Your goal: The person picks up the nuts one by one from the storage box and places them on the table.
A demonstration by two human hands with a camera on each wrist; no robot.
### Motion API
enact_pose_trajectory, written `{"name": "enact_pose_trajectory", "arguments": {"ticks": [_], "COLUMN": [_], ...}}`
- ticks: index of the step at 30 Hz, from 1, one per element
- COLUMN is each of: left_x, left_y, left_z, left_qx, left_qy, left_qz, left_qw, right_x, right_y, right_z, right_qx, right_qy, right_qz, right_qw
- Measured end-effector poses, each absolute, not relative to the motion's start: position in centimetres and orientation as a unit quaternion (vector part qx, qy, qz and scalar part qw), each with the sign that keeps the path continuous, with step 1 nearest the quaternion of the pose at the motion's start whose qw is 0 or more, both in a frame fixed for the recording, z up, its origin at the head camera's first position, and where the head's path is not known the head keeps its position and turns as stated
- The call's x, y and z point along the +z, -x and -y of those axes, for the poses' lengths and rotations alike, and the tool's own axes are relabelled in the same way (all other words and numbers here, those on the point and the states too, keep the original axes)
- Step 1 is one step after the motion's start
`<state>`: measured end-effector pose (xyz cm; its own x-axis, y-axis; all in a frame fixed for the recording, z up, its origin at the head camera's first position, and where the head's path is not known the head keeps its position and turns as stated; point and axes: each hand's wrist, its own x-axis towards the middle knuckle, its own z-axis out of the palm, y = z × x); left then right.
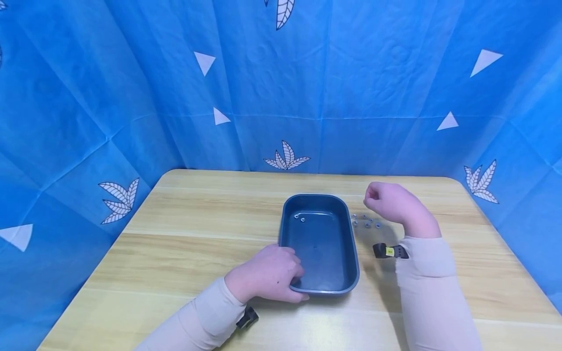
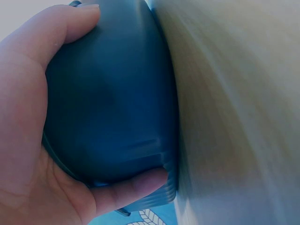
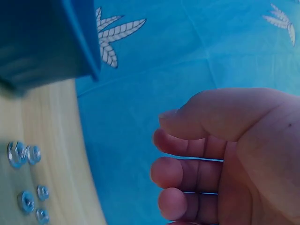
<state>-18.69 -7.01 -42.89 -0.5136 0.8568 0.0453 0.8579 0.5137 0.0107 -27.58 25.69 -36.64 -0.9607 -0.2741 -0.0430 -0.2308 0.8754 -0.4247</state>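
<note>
A dark blue rectangular tray [image 1: 319, 291] stands on the table. My left hand [image 1: 270, 273] grips its near left corner, with fingers over the rim and the thumb along the outer near wall. In the left wrist view the thumb and one finger lie against the tray's outside [image 2: 112, 93]. Two small metal nuts [image 1: 303, 220] lie inside toward the far left. Several more nuts [image 1: 368, 224] are scattered just right of the tray. Above and beyond them hovers my right hand [image 1: 395, 202], fingers loosely bent, thumb near the index fingertip [image 3: 164, 140], nothing visible between them.
The light wooden table [image 1: 197, 209] extends on both sides of the tray. Blue cloth [image 1: 373, 73] printed with leaves and triangles hangs behind it and along its left and right sides. A black strap with a small device [image 1: 391, 251] is at the right wrist.
</note>
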Motion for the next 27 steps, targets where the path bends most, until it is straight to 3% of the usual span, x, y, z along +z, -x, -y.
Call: {"name": "enact_pose_trajectory", "arguments": {"ticks": [27], "left_x": [-42.9], "left_y": [18.7], "left_z": [7.0], "left_qx": [-0.020], "left_qy": [0.498], "left_qz": [0.866], "left_qw": [0.032], "right_x": [-34.6], "right_y": [26.1], "right_z": [-21.8], "right_qx": [-0.174], "right_qy": [0.165], "right_qz": [-0.970], "right_qw": [0.041]}}
